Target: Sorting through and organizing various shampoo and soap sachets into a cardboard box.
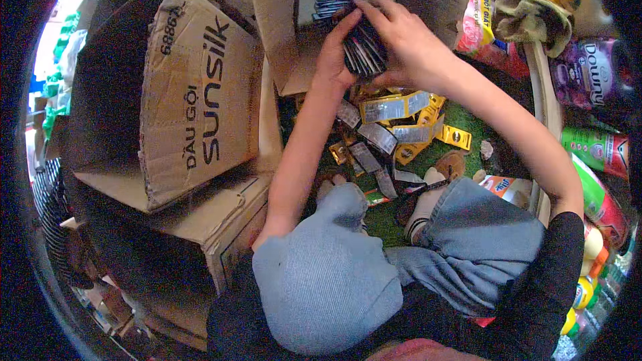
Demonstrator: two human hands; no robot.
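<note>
Between my left hand (pixel 337 55) and my right hand (pixel 409 42) is a bundle of dark sachets (pixel 365 50), stacked on edge with their silvery rims showing. Both hands close around its sides, fingertips near each other at the top. Just behind it, partly hidden by my fingers, more sachets (pixel 331 2) stand in a row at a cardboard box. Below my hands, strips of yellow sachets (pixel 383 109) and grey-backed strips (pixel 377 138) lie loosely piled on green artificial turf (pixel 456 113).
A large open Sunsilk cardboard box (pixel 205 95) stands at the left, above another carton (pixel 241 205). Along the right are a pink and yellow detergent bag (pixel 476 20), a crumpled cloth (pixel 531 20), a purple Downy pack (pixel 584 75) and green-red packs (pixel 594 148). My knees and feet are below the pile.
</note>
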